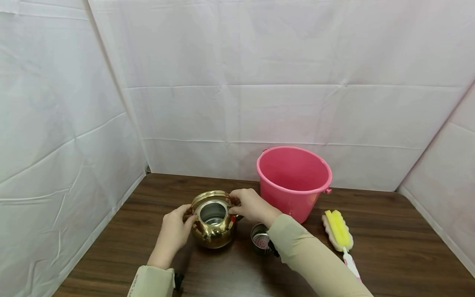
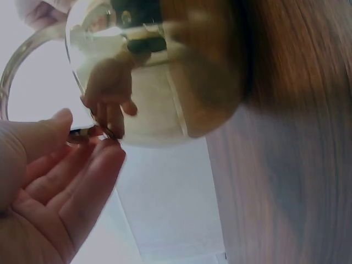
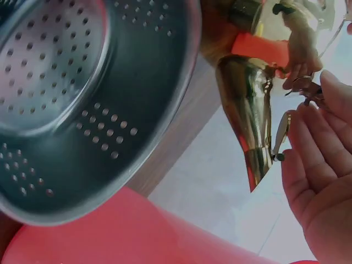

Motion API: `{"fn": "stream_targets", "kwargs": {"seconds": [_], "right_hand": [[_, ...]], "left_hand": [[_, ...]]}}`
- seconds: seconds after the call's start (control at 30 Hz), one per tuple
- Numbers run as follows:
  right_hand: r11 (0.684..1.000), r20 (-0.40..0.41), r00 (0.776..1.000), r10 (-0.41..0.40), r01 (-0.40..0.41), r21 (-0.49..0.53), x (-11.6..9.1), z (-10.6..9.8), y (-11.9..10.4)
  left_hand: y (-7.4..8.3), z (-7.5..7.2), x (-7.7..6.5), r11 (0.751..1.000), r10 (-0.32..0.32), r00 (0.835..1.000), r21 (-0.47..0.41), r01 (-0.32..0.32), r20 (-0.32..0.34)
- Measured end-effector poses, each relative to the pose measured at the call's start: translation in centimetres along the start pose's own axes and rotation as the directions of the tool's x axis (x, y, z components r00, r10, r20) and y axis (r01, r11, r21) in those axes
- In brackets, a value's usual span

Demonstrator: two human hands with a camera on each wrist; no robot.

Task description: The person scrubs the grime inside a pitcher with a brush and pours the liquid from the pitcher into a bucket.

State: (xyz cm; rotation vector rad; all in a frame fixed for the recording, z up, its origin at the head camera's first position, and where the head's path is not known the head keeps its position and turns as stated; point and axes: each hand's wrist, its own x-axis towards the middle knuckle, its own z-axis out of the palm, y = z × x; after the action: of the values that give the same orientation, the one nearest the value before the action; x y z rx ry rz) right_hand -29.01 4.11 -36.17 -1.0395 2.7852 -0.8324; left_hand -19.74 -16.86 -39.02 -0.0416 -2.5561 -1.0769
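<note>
A shiny gold kettle [image 1: 213, 236] with its round mouth uncovered is close over the wooden table, left of centre. My left hand [image 1: 172, 229] pinches the left base of its hoop handle [image 2: 16, 60] between thumb and fingertips. On the opposite side, my right hand [image 1: 254, 205] pinches the handle's other base, right beside the spout [image 3: 247, 115]. The spout carries a small hinged flap at its tip, seen in the right wrist view. A metal strainer basket [image 1: 261, 240] with punched holes stands on the table below my right forearm, partly covered by the sleeve.
Behind my right hand stands a pink bucket [image 1: 289, 198]. Further right lies a sponge brush [image 1: 339, 231] with a yellow strip and a white handle, partly hidden by my right sleeve. White cloth walls [image 1: 230, 115] enclose the table at the back and sides.
</note>
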Motion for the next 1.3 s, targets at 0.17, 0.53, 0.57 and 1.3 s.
{"fn": "stream_targets", "kwargs": {"seconds": [0.17,0.53,0.57,1.3], "right_hand": [[1.0,0.024,1.0,-0.013,0.012,0.026,0.2,0.0,0.2],[0.997,0.016,0.998,-0.067,0.066,0.044,-0.2,0.3,1.0],[0.996,0.015,0.997,-0.074,0.074,0.043,-0.2,0.2,1.0],[0.99,-0.034,0.99,-0.136,0.135,-0.037,0.6,-4.6,-1.2]], "left_hand": [[-0.4,-0.3,0.3,1.0,0.01,1.0,-0.005,-0.01,0.015],[-1.0,-0.1,0.6,0.998,0.051,0.999,-0.024,-0.051,-0.001],[-1.1,-0.1,0.6,0.998,0.063,0.998,-0.023,-0.063,-0.002],[1.5,-3.8,3.7,0.973,0.23,0.973,0.005,-0.23,0.002]]}}
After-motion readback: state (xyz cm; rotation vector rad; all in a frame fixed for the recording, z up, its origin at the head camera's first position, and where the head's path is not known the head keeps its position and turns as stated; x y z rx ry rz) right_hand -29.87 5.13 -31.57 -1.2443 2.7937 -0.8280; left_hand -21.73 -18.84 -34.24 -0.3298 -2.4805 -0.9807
